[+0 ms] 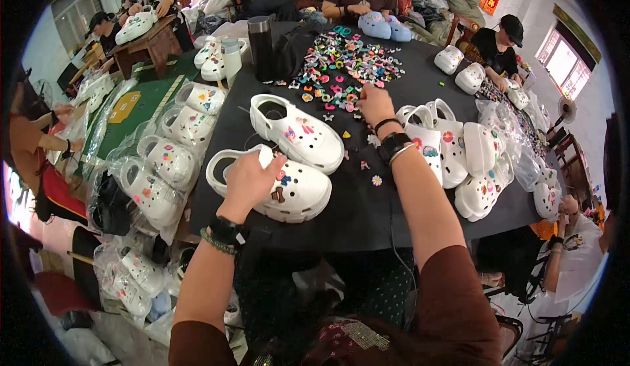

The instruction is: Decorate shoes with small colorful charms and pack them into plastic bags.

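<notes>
Two hands at work on white clogs and a heap of small charms on a black table.

The left hand (248,181) is clamped on the near white clog (279,185), fingers curled over its top, which carries a few coloured charms; its heel strap loops to the left. The right hand (374,103) reaches into the charm pile (344,64) with fingers pinched together; what they hold is hidden under the hand. A second clog (298,133) lies just behind the first, also dotted with charms. Loose charms, among them a small flower (377,180), lie on the black table (361,215), which has bare room toward its near edge. Finished clogs (459,156) crowd the right side, bagged ones (157,175) the left.
</notes>
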Demonstrator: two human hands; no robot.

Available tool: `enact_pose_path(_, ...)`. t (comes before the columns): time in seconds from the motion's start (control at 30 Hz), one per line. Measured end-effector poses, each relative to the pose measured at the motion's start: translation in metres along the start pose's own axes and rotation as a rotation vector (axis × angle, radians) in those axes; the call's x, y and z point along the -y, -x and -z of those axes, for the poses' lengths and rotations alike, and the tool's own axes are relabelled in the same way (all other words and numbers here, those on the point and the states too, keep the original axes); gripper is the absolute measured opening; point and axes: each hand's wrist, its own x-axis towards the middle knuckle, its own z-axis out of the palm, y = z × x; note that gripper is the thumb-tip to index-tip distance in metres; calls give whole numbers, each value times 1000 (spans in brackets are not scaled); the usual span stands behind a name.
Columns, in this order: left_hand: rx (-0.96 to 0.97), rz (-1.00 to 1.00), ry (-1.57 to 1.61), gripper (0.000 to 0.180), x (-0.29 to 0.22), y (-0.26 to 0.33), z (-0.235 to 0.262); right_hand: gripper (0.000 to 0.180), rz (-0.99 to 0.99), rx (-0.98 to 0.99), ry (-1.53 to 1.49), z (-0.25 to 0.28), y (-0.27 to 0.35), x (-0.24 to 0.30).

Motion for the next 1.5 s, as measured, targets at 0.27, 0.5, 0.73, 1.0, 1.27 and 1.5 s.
enact_pose_path(0.27, -26, -29, -16, 36, 3, 4, 0, 11, 111, 271, -406, 66, 44, 33)
enact_pose_path(0.5, -40, -13, 108, 35, 4, 29, 11, 14, 409, 475, -669, 90, 126, 98)
enact_pose_path(0.73, -173, -37, 121, 33, -4, 51, 13, 11, 487, 506, -526, 82, 155, 143)
enact_pose_path(1.0, -235, 13, 120, 35, -11, 65, 6, 11, 488, 469, -401, 73, 158, 151)
enact_pose_path(1.27, -292, 24, 163, 38, -12, 79, 4, 11, 574, 380, -241, 72, 160, 160)
enact_pose_path(1.5, -328, -1, 194, 35, -5, 83, 1, 35, 546, 305, -186, 63, 157, 157)
